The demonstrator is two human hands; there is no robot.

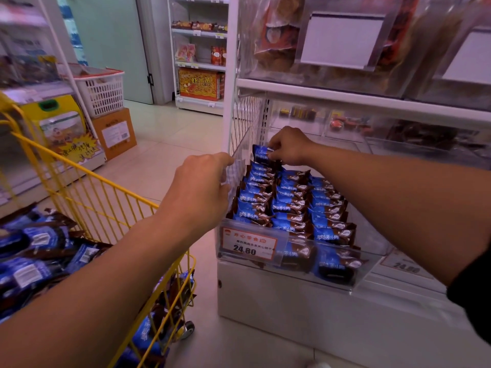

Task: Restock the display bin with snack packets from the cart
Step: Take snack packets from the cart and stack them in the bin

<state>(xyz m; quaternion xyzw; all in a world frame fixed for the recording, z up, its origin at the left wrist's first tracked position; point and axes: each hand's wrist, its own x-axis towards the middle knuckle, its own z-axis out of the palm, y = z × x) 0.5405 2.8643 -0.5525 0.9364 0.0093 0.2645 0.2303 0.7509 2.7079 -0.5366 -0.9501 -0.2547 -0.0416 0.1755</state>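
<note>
Shelving (345, 98) of white metal carries the clear acrylic display bin (366, 240) on its lowest level, at the left end of the unit, and the bin already holds three neat rows of blue-and-brown snack packets (289, 205) running from its front wall to its back. Beside it, well to the left on the floor, the yellow wire cart (87, 192) is piled with more of the same packets (34, 264), so plenty of stock remains. The step in hand looks like placing: the right hand (288, 150) pinches one packet (261, 153) at the back of the left row, near the bin's rear left corner, fingers curled onto its wrapper. The left hand (202, 187) rests against the bin's transparent left wall, fingers curled over its top edge, apparently steadying it; that grip holds no packet. Next, the packet likely needs tucking upright behind its row and letting go, then a reach back into the cart for another. A red price tag (248, 244) fronts the bin.
</note>
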